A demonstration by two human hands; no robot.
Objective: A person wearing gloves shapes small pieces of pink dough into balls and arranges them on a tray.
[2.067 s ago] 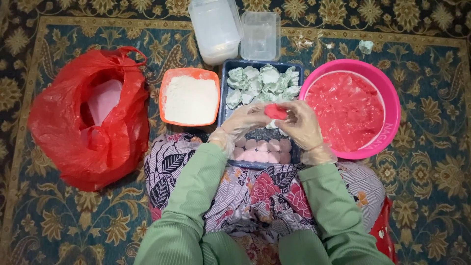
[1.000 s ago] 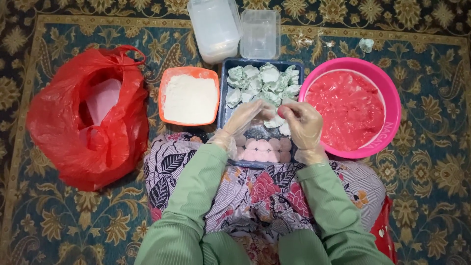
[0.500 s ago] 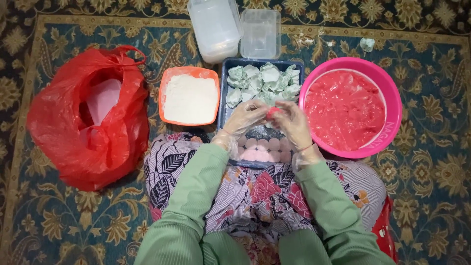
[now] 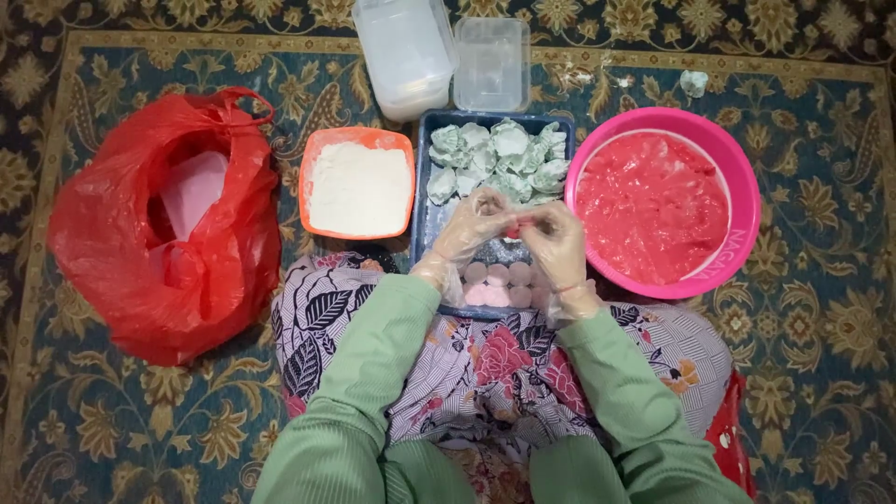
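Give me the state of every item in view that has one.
Left hand: gloved, pinching red dough piece.
Right hand: gloved, pinching same piece.
Red bag: open.
Orange tub: full of white powder.
Pink basin: holds red dough.
Clear containers: look empty.

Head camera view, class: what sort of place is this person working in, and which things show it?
Probably a room at home, with food made on the floor. A patterned carpet covers the ground, the person sits on it, and a pink bowl of red dough and an orange tub of white flour stand around.
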